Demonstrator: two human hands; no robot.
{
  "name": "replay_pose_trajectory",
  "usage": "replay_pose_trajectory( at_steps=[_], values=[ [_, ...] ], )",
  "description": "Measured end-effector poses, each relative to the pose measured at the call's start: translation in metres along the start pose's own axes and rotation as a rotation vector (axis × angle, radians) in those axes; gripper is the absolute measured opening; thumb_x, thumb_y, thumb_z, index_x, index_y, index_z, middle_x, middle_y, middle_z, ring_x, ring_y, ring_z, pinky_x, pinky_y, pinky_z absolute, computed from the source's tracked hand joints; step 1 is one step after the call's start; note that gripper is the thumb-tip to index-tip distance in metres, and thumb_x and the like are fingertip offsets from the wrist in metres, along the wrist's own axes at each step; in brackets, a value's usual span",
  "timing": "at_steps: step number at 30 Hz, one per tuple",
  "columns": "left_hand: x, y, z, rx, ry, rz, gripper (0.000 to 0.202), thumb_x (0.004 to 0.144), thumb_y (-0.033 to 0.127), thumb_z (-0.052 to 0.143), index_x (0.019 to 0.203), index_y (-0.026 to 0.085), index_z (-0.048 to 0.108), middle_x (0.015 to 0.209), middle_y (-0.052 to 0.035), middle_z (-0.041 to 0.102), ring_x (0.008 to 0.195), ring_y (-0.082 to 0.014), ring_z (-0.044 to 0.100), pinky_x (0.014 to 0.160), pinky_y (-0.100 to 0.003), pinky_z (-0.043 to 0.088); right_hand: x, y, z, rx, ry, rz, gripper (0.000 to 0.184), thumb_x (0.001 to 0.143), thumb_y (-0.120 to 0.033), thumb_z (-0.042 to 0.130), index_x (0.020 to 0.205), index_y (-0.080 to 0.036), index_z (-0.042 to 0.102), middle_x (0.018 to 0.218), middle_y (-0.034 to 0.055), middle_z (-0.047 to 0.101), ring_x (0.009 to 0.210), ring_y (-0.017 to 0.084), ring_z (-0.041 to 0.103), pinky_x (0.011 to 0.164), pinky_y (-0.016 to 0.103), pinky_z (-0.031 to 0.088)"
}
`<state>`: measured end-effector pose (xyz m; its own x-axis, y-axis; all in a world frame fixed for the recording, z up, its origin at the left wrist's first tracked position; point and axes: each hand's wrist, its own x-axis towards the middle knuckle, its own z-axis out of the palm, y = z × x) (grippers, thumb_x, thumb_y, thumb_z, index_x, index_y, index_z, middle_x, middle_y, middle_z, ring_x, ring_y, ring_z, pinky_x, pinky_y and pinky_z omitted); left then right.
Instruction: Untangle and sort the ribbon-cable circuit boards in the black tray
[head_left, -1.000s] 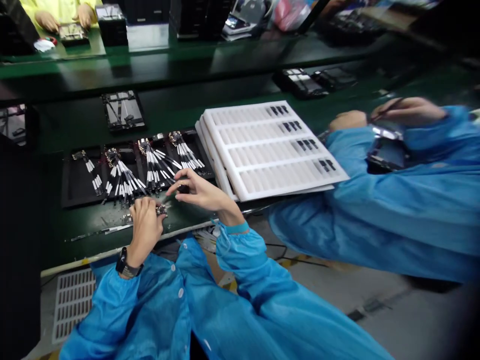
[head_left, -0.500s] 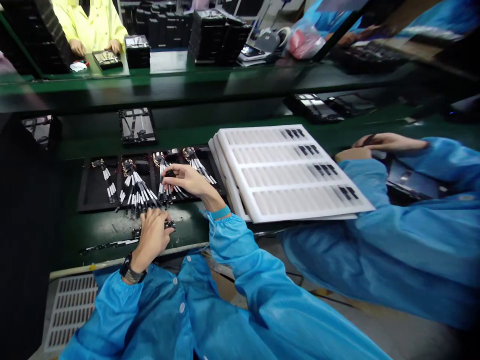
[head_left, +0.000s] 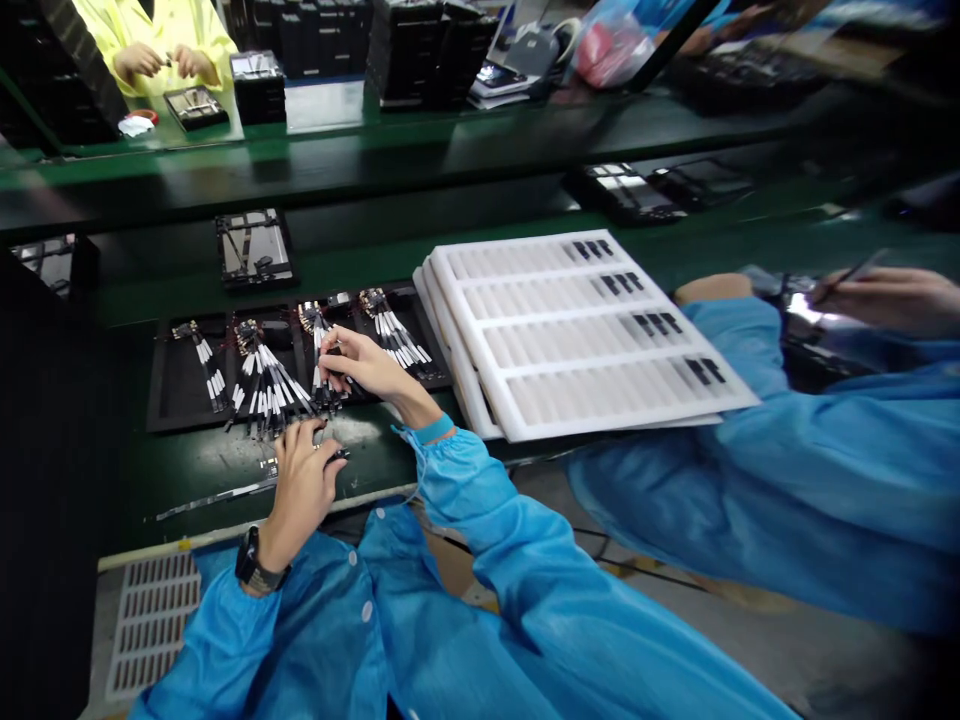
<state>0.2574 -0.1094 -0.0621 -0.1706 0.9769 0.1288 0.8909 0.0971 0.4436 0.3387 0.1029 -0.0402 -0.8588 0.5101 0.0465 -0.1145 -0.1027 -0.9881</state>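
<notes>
My left hand (head_left: 306,475), with a watch on the wrist, is curled low over the green bench, thumb and fingers on a small dark circuit strip (head_left: 339,454) that mostly hides under it. A long thin strip (head_left: 217,497) lies just left of that hand. My right hand (head_left: 367,368) is over the third compartment of a black tray (head_left: 169,385), its fingertips pinched together; what is between them is too small to make out. Fanned bundles of black-and-white flex cables (head_left: 266,385) fill the tray's compartments, some ends hanging over the near edge.
Stacked white slotted trays (head_left: 570,330) holding several black pieces stand to the right. Behind the black tray lies an opened device (head_left: 255,248). A co-worker's blue sleeve (head_left: 739,350) reaches in at right. Across the raised shelf, a person in yellow (head_left: 161,45) works beside black stacks (head_left: 405,55).
My right fingers have closed into a tighter pinch over the cables. My left hand stays on the circuit strip, fingers slightly shifted. The co-worker's hand at right has moved outward.
</notes>
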Motion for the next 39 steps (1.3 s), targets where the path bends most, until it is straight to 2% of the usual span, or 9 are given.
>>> replay_pose_trajectory(
  at_steps=[4,10,15,18,23,28,33,35,39],
  values=[
    [-0.009,0.003,0.0,-0.084,0.084,-0.005,0.017,0.102,0.021,0.063,0.098,0.023,0.079,0.14,-0.0146,0.067,0.135,-0.0358,0.055,0.107,-0.054,0.045,-0.001,-0.001,0.001,-0.037,-0.006,0.0,0.034,0.097,-0.048,0.072,0.095,-0.023,0.048,0.068,-0.0045,0.061,0.049,0.008,0.049,0.044,0.019,0.034],
    [-0.01,0.008,-0.037,-0.485,0.113,-0.048,0.018,0.101,0.027,0.065,0.088,0.022,0.076,0.096,-0.0072,0.078,0.096,-0.0261,0.07,0.092,-0.044,0.05,-0.006,-0.01,0.004,-0.112,-0.037,-0.04,0.038,0.096,-0.055,0.073,0.095,-0.02,0.058,0.062,-0.0041,0.059,0.046,0.01,0.05,0.045,0.021,0.038],
    [0.0,0.002,-0.085,-0.885,0.289,-0.339,0.017,0.087,0.035,0.081,0.094,0.02,0.078,0.092,-0.0056,0.079,0.083,-0.0206,0.07,0.078,-0.033,0.054,-0.01,-0.015,0.012,-0.158,-0.048,-0.083,0.039,0.094,-0.055,0.077,0.095,-0.019,0.064,0.072,0.0001,0.067,0.056,0.013,0.062,0.052,0.025,0.048],
    [0.016,-0.009,-0.098,-1.093,0.374,-0.456,0.028,0.077,0.035,0.089,0.093,0.018,0.075,0.085,-0.0036,0.075,0.077,-0.0168,0.068,0.074,-0.028,0.052,-0.012,-0.022,0.02,-0.208,-0.05,-0.1,0.036,0.095,-0.053,0.075,0.093,-0.018,0.066,0.074,0.0013,0.069,0.059,0.014,0.063,0.058,0.028,0.052],
    [0.048,-0.03,-0.095,-1.31,0.433,-0.478,0.039,0.065,0.031,0.095,0.093,0.015,0.075,0.071,0.0006,0.068,0.065,-0.0119,0.062,0.066,-0.024,0.049,-0.01,-0.034,0.034,-0.335,-0.09,-0.157,0.02,0.097,-0.037,0.071,0.095,-0.017,0.069,0.079,0.0011,0.069,0.059,0.013,0.063,0.063,0.028,0.053],
    [0.066,-0.043,-0.092,-1.264,0.412,-0.443,0.039,0.063,0.032,0.097,0.09,0.015,0.075,0.076,-0.0015,0.074,0.069,-0.0139,0.068,0.068,-0.025,0.053,-0.004,-0.029,0.038,-0.421,-0.053,-0.196,0.02,0.095,-0.035,0.07,0.096,-0.016,0.072,0.086,0.0035,0.074,0.055,0.011,0.06,0.055,0.024,0.047],
    [0.076,-0.051,-0.089,-1.217,0.341,-0.381,0.036,0.063,0.032,0.097,0.086,0.015,0.075,0.08,-0.0045,0.077,0.071,-0.0177,0.073,0.067,-0.027,0.055,-0.004,-0.022,0.036,-0.477,0.028,-0.253,0.018,0.094,-0.032,0.069,0.091,-0.015,0.074,0.087,0.0054,0.076,0.074,0.016,0.067,0.065,0.024,0.05],
    [0.079,-0.053,-0.087,-1.21,0.308,-0.353,0.035,0.065,0.033,0.096,0.087,0.015,0.075,0.077,-0.004,0.076,0.069,-0.018,0.073,0.067,-0.028,0.056,-0.005,-0.022,0.034,-0.455,0.037,-0.231,0.019,0.094,-0.033,0.07,0.091,-0.015,0.075,0.088,0.0064,0.076,0.078,0.017,0.069,0.065,0.024,0.051],
    [0.083,-0.055,-0.083,-1.199,0.258,-0.336,0.033,0.067,0.033,0.095,0.086,0.015,0.076,0.076,-0.0028,0.075,0.065,-0.0158,0.072,0.069,-0.028,0.058,-0.006,-0.023,0.029,-0.375,0.012,-0.122,0.025,0.094,-0.039,0.072,0.093,-0.014,0.074,0.084,0.0055,0.075,0.061,0.012,0.06,0.051,0.022,0.046]
  ],
)
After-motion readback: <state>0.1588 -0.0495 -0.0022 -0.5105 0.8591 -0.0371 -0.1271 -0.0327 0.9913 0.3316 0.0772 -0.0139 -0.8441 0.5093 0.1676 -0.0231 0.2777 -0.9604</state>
